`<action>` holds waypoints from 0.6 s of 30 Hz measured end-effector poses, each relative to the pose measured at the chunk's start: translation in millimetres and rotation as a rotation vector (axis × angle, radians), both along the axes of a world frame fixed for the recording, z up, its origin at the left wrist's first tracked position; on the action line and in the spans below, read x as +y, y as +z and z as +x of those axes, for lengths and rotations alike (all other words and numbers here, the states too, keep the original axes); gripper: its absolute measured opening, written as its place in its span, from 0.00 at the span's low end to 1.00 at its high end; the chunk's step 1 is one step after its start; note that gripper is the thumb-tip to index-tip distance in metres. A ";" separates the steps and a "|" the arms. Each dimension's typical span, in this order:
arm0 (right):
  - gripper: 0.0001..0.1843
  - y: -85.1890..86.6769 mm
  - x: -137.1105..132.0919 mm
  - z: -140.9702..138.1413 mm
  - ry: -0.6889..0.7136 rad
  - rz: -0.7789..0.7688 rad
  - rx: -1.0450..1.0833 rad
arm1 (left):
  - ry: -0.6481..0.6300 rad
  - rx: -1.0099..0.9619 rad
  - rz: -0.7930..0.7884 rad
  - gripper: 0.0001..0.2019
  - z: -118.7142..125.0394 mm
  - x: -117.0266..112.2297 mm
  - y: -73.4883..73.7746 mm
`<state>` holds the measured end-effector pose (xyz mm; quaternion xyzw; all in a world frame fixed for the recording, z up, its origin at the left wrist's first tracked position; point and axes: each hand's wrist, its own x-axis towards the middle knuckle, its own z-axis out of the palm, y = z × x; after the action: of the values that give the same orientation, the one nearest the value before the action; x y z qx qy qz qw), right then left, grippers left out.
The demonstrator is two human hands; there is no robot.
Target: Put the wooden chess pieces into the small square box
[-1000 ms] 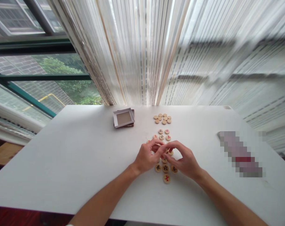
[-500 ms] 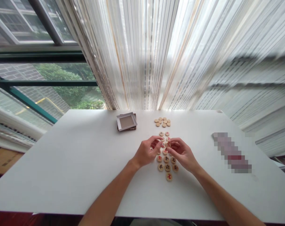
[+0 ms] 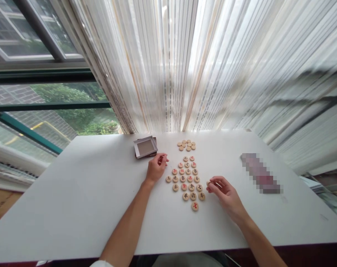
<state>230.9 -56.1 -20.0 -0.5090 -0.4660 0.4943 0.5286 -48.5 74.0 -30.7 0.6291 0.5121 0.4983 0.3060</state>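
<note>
On the white surface [image 3: 74, 211], wooden xiangqi pieces [image 3: 186, 181] lie face up in a tight formation. Beyond it sit a smaller group of blank-side-up pieces [image 3: 186, 145] and, farther left, a cardboard box [image 3: 145, 147]. Right of the formation, the right hand [image 3: 225, 196] pinches one piece [image 3: 208, 183] between its fingers [image 3: 213, 181]; left of it, the left hand [image 3: 156, 167] curls loosely, holding nothing visible.

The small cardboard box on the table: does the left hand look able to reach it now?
Probably yes. The left hand is close to the small cardboard box, and nothing seems to stand between them; the round wooden xiangqi pieces lie on its other side.
</note>
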 end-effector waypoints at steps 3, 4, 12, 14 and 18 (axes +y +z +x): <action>0.14 -2.0 -13.9 1.3 -0.002 -0.011 -0.068 | -0.005 0.021 -0.014 0.15 0.2 -0.9 -0.1; 0.14 -2.1 -18.8 1.3 0.011 -0.016 -0.093 | -0.005 0.026 -0.018 0.15 0.2 -1.0 0.2; 0.11 -2.6 -52.6 -4.9 -0.030 0.100 -0.407 | 0.007 0.033 -0.031 0.16 -0.5 -0.5 1.8; 0.11 -0.6 -57.5 -6.4 -0.018 0.105 -0.455 | 0.006 0.034 -0.035 0.16 -0.7 -0.8 1.9; 0.12 4.2 -63.1 -9.9 0.017 0.028 -0.532 | 0.004 0.042 -0.040 0.15 -0.7 -1.7 2.1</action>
<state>221.0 -119.2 -15.7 -0.6098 -0.5997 0.3409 0.3903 -49.2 72.3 -28.6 0.6321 0.5296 0.4755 0.3065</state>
